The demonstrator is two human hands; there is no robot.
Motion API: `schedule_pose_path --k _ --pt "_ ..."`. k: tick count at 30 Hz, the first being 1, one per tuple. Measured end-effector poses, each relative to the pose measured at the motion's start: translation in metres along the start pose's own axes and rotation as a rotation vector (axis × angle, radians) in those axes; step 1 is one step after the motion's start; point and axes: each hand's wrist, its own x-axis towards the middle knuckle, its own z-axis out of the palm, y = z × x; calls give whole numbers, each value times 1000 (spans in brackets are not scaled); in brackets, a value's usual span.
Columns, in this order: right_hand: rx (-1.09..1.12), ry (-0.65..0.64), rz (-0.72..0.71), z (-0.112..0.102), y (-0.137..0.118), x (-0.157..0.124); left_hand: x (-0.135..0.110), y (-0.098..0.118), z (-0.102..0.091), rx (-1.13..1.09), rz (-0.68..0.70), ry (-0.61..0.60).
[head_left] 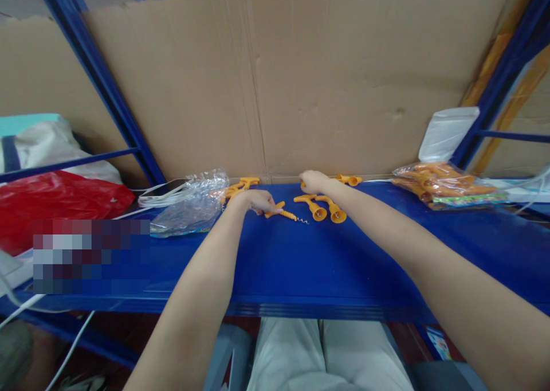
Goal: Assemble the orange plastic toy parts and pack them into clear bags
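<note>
Left hand (260, 202) closed on a slim orange corkscrew (287, 213), right hand (314, 183) curled at an orange piece (303, 184), its grip unclear: both reach to the far side. Brown cardboard (172, 93) rises beyond the blue tabletop (301, 265). At left lies a red bag (64, 202); at far right, a clear packet of orange parts (447, 184). Two bell-ended orange pieces (318, 211) lie nearer than the right hand; the corkscrew's metal spiral (303, 221) points right.

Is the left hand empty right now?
No, the left hand holds an orange tool, its metal spiral sticking out to the right.
</note>
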Motion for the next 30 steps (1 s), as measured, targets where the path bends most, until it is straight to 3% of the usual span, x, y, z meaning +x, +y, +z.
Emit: schedule_pose_path --k 12,20,26,30 --pt "336 286 -77 -26 30 -44 10 -2 4 -72 46 44" --pt "494 445 -5 -15 48 -101 1 -4 0 -126 113 53" --pt "573 386 114 -3 57 -111 -2 -7 1 -279 200 84" --pt "682 371 116 -3 59 -110 -4 -6 1 -327 215 132"
